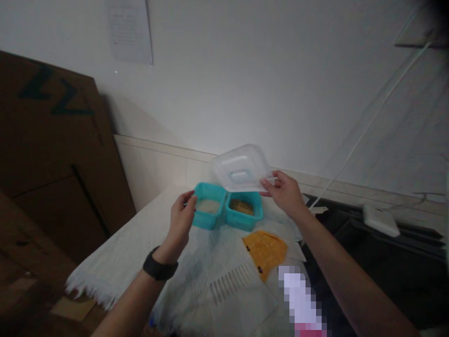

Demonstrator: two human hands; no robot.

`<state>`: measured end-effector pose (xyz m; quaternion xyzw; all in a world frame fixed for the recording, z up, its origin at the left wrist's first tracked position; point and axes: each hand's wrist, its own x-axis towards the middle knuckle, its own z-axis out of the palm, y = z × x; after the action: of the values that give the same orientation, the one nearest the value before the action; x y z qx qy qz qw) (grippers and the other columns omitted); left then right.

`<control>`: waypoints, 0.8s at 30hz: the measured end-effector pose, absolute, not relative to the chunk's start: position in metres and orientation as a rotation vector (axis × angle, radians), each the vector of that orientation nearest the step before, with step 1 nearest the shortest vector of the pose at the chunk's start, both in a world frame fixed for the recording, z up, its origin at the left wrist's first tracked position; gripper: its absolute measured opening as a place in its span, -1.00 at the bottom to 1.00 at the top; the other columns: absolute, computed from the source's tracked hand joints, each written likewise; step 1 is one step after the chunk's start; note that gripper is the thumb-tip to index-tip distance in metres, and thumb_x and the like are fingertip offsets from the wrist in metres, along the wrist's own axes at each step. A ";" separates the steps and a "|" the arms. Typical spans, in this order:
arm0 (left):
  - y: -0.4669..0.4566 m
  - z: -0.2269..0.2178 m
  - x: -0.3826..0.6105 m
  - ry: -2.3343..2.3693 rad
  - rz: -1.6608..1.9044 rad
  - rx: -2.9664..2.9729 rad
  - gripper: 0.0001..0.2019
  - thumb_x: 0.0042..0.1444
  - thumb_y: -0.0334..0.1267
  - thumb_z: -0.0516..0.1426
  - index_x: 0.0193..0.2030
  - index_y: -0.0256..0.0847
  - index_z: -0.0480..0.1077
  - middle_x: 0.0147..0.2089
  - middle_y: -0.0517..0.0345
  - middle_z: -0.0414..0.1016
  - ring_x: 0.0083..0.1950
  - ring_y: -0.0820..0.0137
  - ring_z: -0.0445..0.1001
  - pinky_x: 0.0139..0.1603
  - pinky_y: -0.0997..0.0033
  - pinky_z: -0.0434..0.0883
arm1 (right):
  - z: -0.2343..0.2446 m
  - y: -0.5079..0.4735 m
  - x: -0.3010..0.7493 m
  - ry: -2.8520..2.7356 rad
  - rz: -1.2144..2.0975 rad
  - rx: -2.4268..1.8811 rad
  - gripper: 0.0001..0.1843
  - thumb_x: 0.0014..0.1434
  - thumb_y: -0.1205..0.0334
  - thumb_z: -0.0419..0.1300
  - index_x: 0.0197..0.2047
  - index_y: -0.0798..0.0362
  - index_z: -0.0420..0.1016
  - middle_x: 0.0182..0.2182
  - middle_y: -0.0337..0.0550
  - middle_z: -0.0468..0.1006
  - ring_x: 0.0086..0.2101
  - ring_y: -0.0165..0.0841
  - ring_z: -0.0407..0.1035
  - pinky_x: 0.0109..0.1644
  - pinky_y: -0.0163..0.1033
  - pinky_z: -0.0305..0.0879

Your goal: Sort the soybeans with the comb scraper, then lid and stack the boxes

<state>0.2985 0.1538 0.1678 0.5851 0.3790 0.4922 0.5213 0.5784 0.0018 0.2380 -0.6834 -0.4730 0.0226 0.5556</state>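
My right hand [282, 192] pinches the near right corner of a clear plastic lid [242, 161], holding it tilted above and behind a turquoise container. This container has two joined compartments. White grain-like stuff lies in the left compartment [209, 220], and brownish grain or seed in the right compartment [242, 221]. At the container's left rim is my left hand [183, 213], fingers curled and thumb at the edge, with a black band on the wrist. An orange cloth piece [268, 250] with dark button-like spots lies in front of the right compartment.
A white fringed cloth [133, 248] covers the table. White sheets with a row of slots [229, 283] lie near me. A large cardboard box [52, 140] stands left. Black material [382, 276] and a white device [380, 220] are right; a white cable [361, 147] runs along the wall.
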 end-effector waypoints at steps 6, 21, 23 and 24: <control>0.219 0.173 0.287 1.045 1.318 1.602 -0.53 0.44 -0.07 0.19 0.30 -0.29 0.67 0.45 -0.35 0.68 0.45 -0.03 0.63 0.49 -0.05 0.53 | 0.185 0.077 0.496 -1.747 -0.440 -2.154 -0.48 0.58 0.47 0.11 0.43 0.01 0.68 0.36 0.18 0.74 0.29 -0.03 0.68 0.36 -0.05 0.63; 0.234 0.117 0.303 1.123 1.043 1.842 -0.50 0.52 -0.14 0.09 0.32 -0.34 0.71 0.45 -0.33 0.73 0.53 -0.09 0.65 0.59 -0.07 0.49 | 0.146 0.074 0.478 -1.887 -0.398 -2.133 -0.55 0.63 0.04 0.30 0.46 -0.06 0.71 0.42 0.03 0.71 0.42 0.02 0.59 0.51 0.07 0.54; 0.233 0.117 0.303 1.136 1.050 1.851 -0.51 0.52 -0.14 0.08 0.30 -0.31 0.73 0.44 -0.31 0.74 0.52 -0.10 0.65 0.58 -0.09 0.49 | 0.146 0.073 0.476 -1.878 -0.372 -2.133 -0.53 0.63 0.02 0.31 0.47 -0.06 0.71 0.43 0.03 0.70 0.43 0.03 0.58 0.52 0.08 0.53; 0.234 0.117 0.302 1.144 1.054 1.852 -0.52 0.52 -0.14 0.08 0.29 -0.29 0.74 0.44 -0.29 0.74 0.51 -0.10 0.66 0.58 -0.10 0.50 | 0.146 0.073 0.475 -1.883 -0.360 -2.127 -0.52 0.62 0.00 0.31 0.47 -0.06 0.71 0.43 0.04 0.70 0.43 0.03 0.58 0.51 0.07 0.54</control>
<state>0.3024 0.2336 0.1172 0.7163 0.4423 0.4077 0.3536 0.4753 0.0727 0.1456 -0.7356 -0.6512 -0.1244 0.1387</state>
